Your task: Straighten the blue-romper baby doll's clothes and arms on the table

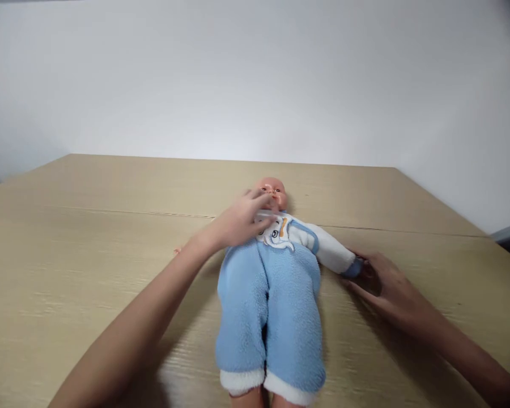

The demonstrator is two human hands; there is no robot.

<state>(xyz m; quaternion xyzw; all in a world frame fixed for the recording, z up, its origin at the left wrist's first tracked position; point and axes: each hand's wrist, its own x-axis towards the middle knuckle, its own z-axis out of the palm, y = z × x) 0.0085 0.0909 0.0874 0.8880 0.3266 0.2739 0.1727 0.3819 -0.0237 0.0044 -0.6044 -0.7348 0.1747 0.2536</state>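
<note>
Baby doll (244, 300), supine. Left hand (240, 220): loose-fingered over chest (283, 235). Right hand (393, 289): curved about blue sleeve cuff (354, 268), grip unclear; light, steady handling advisable.

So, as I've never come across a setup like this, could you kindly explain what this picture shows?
Of course. There is no machine here: a camera worn on a person's head looks forward and down at their two bare hands. A doll in a white top and light-blue trousers lies face up on a wooden table, with its legs towards the camera and a pale wall behind. The left hand, fingers spread, is over the doll's upper chest. The right hand is at the blue cuff of the outstretched sleeve; whether it grips anything is hard to tell.
</note>
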